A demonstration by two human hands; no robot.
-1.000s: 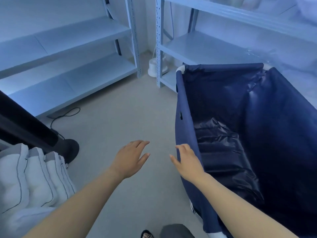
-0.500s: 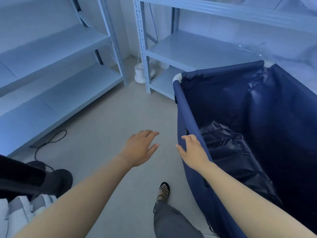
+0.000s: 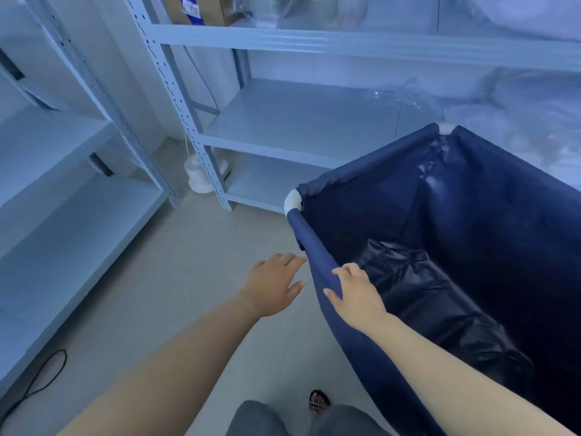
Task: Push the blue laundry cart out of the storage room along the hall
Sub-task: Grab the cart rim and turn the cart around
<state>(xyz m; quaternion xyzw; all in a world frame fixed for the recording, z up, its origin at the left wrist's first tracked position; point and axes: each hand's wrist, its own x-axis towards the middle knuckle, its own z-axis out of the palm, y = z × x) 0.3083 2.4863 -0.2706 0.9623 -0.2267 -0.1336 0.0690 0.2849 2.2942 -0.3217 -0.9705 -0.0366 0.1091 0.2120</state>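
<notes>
The blue laundry cart [image 3: 490, 234] fills the right half of the view, its fabric liner open on top and a dark plastic bag [image 3: 434, 303] crumpled at its bottom. My right hand [image 3: 355, 294] lies on the cart's near left rail, fingers curled over the rail and thumb on the outer side. My left hand [image 3: 273, 286] hovers open just left of that rail, fingertips almost at the fabric, not touching it as far as I can tell.
Grey metal shelving [image 3: 301, 127] stands straight ahead, right behind the cart's far corner. More shelving [image 3: 63, 196] lines the left wall. A white spool [image 3: 198, 174] sits on the floor between the racks. A black cable [image 3: 37, 376] trails at lower left.
My right hand has settled onto the cart's left rail and my left hand has moved right toward it. The view has swung left and up; the white bedding and black object at lower left have left the view.
</notes>
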